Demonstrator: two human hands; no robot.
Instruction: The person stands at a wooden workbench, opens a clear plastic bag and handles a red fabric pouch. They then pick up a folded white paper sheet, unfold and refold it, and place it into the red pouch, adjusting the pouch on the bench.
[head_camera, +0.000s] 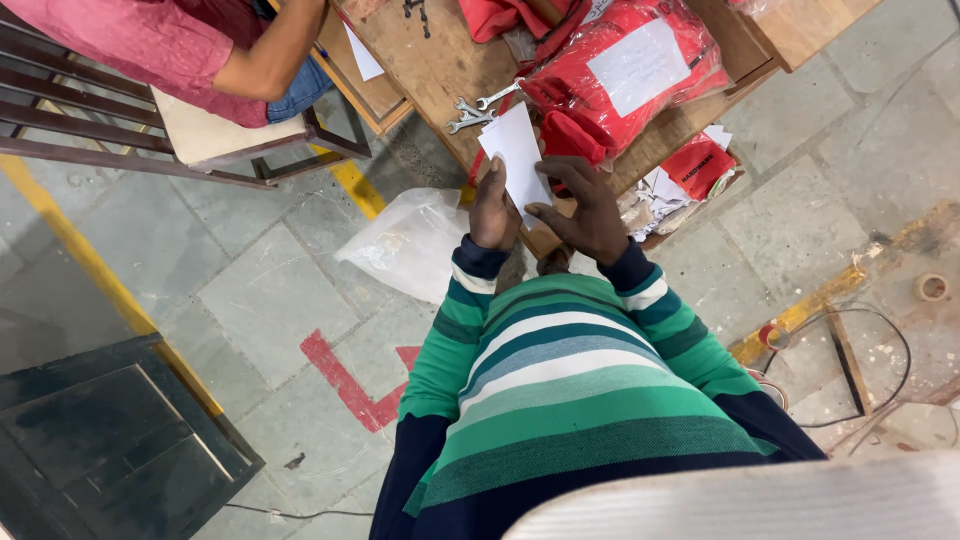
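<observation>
Both hands, left hand (494, 212) and right hand (578, 212), hold one white paper slip (518, 158). Desk (430, 60): one clear bag (625, 75) packed with red cloth, two spanners (478, 112).

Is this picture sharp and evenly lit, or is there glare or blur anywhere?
Head view: soft, even light with faint shadows; the white paper held by the left hand and right hand looks crisp; slight sheen on the red plastic-wrapped bundle; the pale surface at the bottom edge is blurred, too near; the wide lens tilts the floor lines.
</observation>
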